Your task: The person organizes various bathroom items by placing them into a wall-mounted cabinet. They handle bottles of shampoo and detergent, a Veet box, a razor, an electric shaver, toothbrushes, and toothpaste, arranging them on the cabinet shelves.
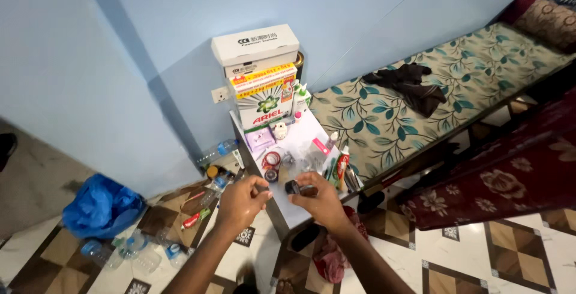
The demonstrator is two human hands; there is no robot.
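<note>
My left hand (pixel 241 201) is closed around a small dark object, pinched at the fingertips near the front edge of a small white table (pixel 303 141). A few centimetres to its right, my right hand (pixel 319 200) grips a small dark cylindrical bottle (pixel 295 187), its round end pointing left toward the other hand. Both hands hover over the table's near corner, just below a small round dark piece (pixel 272 175) and a red ring (pixel 271 159) lying on the tabletop.
The table carries a detergent box (pixel 264 102) with a white carton (pixel 255 47) on top, small bottles and tubes (pixel 342 165). A floral-sheeted bed (pixel 420 102) lies right, with dark cloth (pixel 414 87). A blue bag (pixel 99 207) and plastic bottles (pixel 141 252) litter the tiled floor.
</note>
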